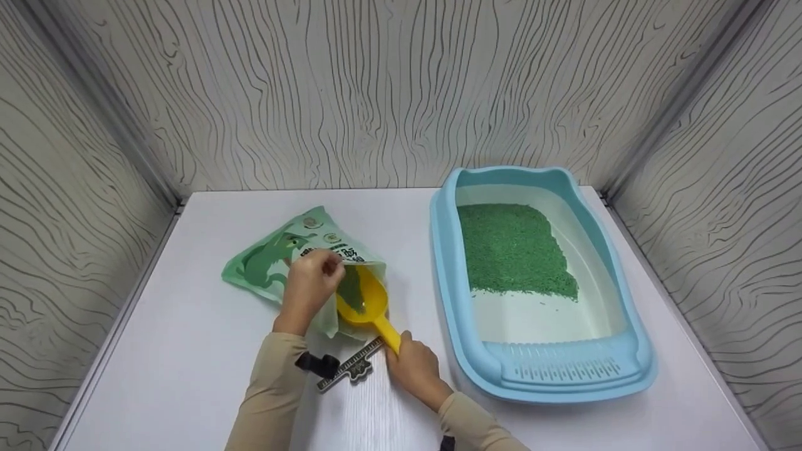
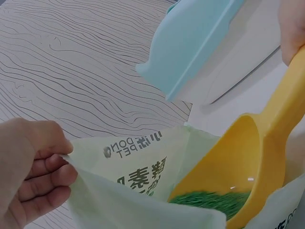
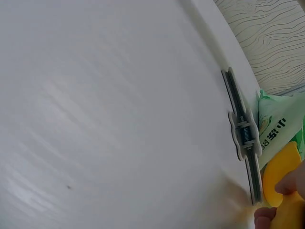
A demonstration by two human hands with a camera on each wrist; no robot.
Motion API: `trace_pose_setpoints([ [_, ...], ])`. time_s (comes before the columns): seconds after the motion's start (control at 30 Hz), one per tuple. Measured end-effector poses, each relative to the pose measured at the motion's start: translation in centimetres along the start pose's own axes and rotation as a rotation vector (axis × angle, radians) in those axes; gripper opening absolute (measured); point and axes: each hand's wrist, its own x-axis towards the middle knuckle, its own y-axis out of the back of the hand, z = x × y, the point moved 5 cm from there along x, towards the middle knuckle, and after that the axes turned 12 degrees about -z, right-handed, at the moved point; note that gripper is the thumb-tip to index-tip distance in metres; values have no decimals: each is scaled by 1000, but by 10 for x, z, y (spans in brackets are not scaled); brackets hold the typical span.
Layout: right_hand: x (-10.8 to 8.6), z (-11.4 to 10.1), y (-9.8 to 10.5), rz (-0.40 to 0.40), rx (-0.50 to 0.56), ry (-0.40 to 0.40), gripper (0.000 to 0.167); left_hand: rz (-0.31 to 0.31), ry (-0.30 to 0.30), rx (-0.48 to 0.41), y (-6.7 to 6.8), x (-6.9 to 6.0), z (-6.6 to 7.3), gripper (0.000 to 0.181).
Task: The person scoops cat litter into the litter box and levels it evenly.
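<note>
A green bag (image 1: 269,260) lies on its side with its mouth toward the front. My left hand (image 1: 311,282) pinches the rim of the bag's mouth; in the left wrist view the left hand (image 2: 35,174) has thumb and fingertips on the bag's edge (image 2: 143,205). My right hand (image 1: 415,365) grips the handle of a yellow scoop (image 1: 374,299), whose bowl is in the bag's mouth. Green pellets (image 2: 214,200) lie in the scoop's bowl. In the right wrist view the right hand (image 3: 290,188) is partly cut off by the frame's edge, around the scoop's handle.
A blue litter tray (image 1: 443,275) stands to the right, with green pellets (image 1: 514,250) spread over its back and middle part. A long clip with an ornate middle (image 1: 359,369) lies on the white table (image 1: 182,351) between the forearms. Patterned walls (image 1: 376,94) enclose the back and sides.
</note>
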Motion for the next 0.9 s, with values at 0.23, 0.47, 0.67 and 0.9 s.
trace_pose_setpoints([
  [0.23,1,4,-1,45,-4,32,24,4,-13,2,1,0,0,4],
  [0.47,0,5,-1,80,-28,69,25,10,6,-5,4,0,-1,5],
  [0.67,2,6,-3,58,-19,78,24,9,19,-6,4,0,-1,5],
  [0.9,1,8,0,46,14,82,23,9,16,-8,2,-1,-1,5],
])
